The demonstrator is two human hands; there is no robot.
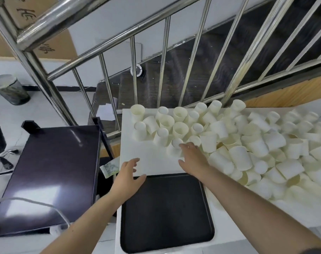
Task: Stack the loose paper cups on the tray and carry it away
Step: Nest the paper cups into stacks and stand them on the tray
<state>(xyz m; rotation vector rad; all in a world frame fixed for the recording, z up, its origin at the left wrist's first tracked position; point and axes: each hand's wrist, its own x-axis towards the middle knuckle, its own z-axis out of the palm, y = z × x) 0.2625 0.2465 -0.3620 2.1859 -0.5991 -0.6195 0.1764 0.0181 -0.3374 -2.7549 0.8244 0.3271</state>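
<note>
A black tray [167, 211] lies bare at the near edge of a white table [150, 158]. Several loose cream paper cups [240, 143] are heaped across the table's back and right, some upright, some on their sides or upside down. My left hand [127, 176] hovers open over the tray's far left corner, fingers relaxed, holding nothing. My right hand [191, 154] reaches past the tray with fingers spread, its fingertips at an upside-down cup [176, 143] at the pile's near edge; it grips nothing that I can see.
A steel stair railing [134, 74] runs just behind the table. A dark glossy cart top [51, 173] stands to the left, a white cable [36, 204] across it. A lined waste bin [11, 90] sits on the floor at far left.
</note>
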